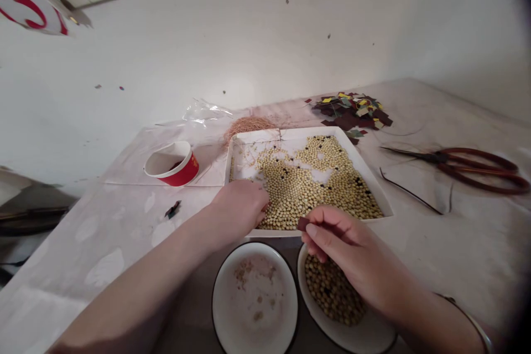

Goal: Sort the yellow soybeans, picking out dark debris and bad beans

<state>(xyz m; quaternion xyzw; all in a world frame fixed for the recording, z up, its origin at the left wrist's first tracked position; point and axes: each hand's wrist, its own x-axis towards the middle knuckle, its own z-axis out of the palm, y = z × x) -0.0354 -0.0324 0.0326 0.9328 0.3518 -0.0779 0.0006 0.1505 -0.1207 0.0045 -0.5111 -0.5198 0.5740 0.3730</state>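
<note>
A shallow white tray (365, 161) holds a layer of small round pale-yellow pieces, like beads or seeds, with a few dark ones among them. My left hand (243, 199) reaches over the tray's near left corner, its fingers curled down at the pieces; whatever they pinch is hidden. Between the thumb and forefinger of my right hand (338, 235) is a small dark-red square piece (303, 224), held at the tray's near edge. Below that hand stands a white bowl (352, 337) of larger, darker round pieces, partly covered by the hand.
Beside it is a dark-rimmed white bowl (265, 337) with brownish residue. A red-and-white paper cup (182, 171) stands left. Behind the tray lie reddish-brown fibres (251, 124), clear plastic (205, 112) and a pile of coloured square pieces (348, 113). Scissors (477, 163) lie right.
</note>
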